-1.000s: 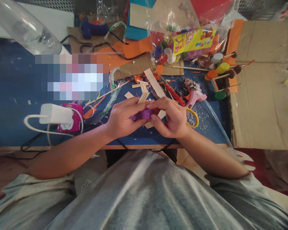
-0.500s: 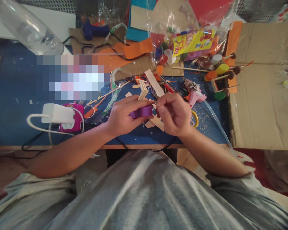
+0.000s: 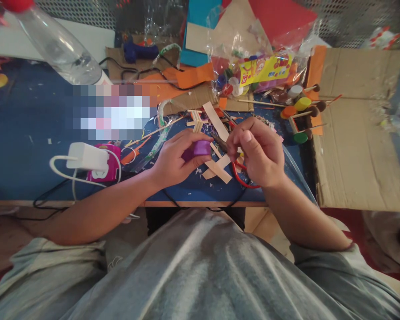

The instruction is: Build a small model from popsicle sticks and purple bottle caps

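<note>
My left hand [image 3: 171, 156] is closed around a purple round piece [image 3: 202, 148] like a bottle cap, fingers above and thumb below. Another purple part shows behind it, mostly covered by the fingers. To the right, my right hand [image 3: 258, 153] is curled with its thumb up, around red-handled scissors [image 3: 240, 178]. Their dark blades point left toward the purple piece but stay apart from it; part of the handle is hidden by the hand. Below and between the hands lie flat wooden strips [image 3: 220, 171]. A small stack of wooden sticks [image 3: 197, 122] rises just behind my left fingers.
A pink charger block with a white plug [image 3: 88, 160] sits left. Behind it leans a clear bottle [image 3: 66, 53]. A plastic bag of coloured caps [image 3: 233, 80] lies at the back. Sticks with caps [image 3: 303, 104] and cardboard [image 3: 363, 133] are right. Scraps litter the blue table [image 3: 16, 146].
My right hand has moved right, away from the purple piece, and its fingers have curled. The red-handled scissors now show in it. My left hand keeps its hold.
</note>
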### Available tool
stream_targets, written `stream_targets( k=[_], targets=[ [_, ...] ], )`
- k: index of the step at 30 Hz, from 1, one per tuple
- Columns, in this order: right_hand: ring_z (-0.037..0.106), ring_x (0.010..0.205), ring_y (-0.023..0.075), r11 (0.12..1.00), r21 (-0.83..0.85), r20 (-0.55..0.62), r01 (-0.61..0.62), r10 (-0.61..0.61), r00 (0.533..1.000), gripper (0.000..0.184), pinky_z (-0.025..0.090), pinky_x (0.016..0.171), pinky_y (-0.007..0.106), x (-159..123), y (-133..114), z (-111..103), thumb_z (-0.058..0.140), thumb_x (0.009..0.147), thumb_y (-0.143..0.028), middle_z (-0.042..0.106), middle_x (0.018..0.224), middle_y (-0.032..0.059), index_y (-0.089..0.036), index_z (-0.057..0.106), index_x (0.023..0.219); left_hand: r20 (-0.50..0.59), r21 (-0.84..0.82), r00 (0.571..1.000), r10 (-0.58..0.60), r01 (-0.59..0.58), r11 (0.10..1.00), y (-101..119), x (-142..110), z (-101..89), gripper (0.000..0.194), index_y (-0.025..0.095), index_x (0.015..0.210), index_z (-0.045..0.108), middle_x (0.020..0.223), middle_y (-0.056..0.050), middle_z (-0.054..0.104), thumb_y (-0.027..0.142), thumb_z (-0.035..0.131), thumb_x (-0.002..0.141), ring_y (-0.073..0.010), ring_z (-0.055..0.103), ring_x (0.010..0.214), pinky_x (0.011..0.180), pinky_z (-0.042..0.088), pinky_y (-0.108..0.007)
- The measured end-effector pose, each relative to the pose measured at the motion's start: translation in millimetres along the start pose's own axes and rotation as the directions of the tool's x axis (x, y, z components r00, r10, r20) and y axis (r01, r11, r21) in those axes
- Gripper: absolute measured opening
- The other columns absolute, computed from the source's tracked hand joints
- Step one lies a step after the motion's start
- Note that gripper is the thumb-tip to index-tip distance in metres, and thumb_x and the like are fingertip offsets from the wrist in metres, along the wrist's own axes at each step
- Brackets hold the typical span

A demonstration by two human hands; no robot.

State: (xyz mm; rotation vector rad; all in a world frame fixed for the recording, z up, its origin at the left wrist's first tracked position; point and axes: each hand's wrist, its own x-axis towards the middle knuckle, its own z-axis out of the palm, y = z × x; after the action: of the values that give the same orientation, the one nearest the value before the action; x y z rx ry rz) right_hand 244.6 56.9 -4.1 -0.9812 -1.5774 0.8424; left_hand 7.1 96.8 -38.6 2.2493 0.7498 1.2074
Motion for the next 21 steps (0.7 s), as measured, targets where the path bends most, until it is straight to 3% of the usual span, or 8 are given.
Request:
stream_targets(
  k=[5,8,11,16,21],
  targets=[
    [0.060,0.063,0.0192,0.963,-0.266,0.053,0.045,-0.032,0.998,0.045,0.049,0.062,0.037,-2,-10,-22,0.058,0.116,-0.066,0.065,0.076,0.0015,-0.027,0.066,0.096,0.005,-0.051,1.000,0.028,-0.028,0.998,0,0,-1.0,0.041,0.022,0.129,0.079,0.108,-0.010,0.083,0.058,0.079,0.109,-0.0235,0.077,0.096,0.089,0.061,-0.037],
    [0.063,0.065,0.0200,0.868,-0.492,0.096,0.068,-0.023,0.995,0.038,0.050,0.065,0.036,-7,-13,-38,0.060,0.115,-0.058,0.070,0.076,0.0018,-0.027,0.071,0.097,0.046,-0.039,0.998,0.031,-0.030,0.999,-1,0,-0.8,0.043,0.020,0.127,0.078,0.105,-0.010,0.081,0.060,0.077,0.109,-0.0228,0.074,0.091,0.085,0.060,-0.037],
    [0.069,0.075,0.0218,0.747,-0.663,0.089,0.050,0.012,0.996,0.020,0.054,0.074,0.038,-15,-11,-57,0.065,0.111,-0.040,0.079,0.089,0.0047,-0.027,0.075,0.100,0.059,-0.048,0.997,0.054,-0.051,0.998,-1,0,0.3,0.042,0.020,0.128,0.078,0.101,-0.009,0.079,0.059,0.076,0.110,-0.0216,0.073,0.088,0.082,0.059,-0.035],
    [0.069,0.075,0.0246,0.612,-0.782,-0.128,-0.117,0.026,0.991,0.017,0.052,0.073,0.043,-36,-8,-92,0.066,0.110,-0.038,0.080,0.091,0.0076,-0.029,0.076,0.099,0.029,-0.044,0.998,0.062,-0.061,0.997,-2,-1,3.1,0.037,0.023,0.133,0.078,0.105,-0.007,0.080,0.050,0.084,0.108,-0.0201,0.072,0.088,0.082,0.058,-0.033],
    [0.069,0.074,0.0274,0.562,-0.777,-0.282,-0.283,0.091,0.955,0.014,0.054,0.076,0.046,-58,-8,-116,0.068,0.106,-0.038,0.078,0.090,0.0082,-0.031,0.077,0.098,0.029,-0.040,0.998,0.055,-0.054,0.998,-2,-2,3.5,0.033,0.023,0.137,0.078,0.110,-0.008,0.081,0.038,0.083,0.108,-0.0200,0.074,0.093,0.084,0.059,-0.032]
  ],
)
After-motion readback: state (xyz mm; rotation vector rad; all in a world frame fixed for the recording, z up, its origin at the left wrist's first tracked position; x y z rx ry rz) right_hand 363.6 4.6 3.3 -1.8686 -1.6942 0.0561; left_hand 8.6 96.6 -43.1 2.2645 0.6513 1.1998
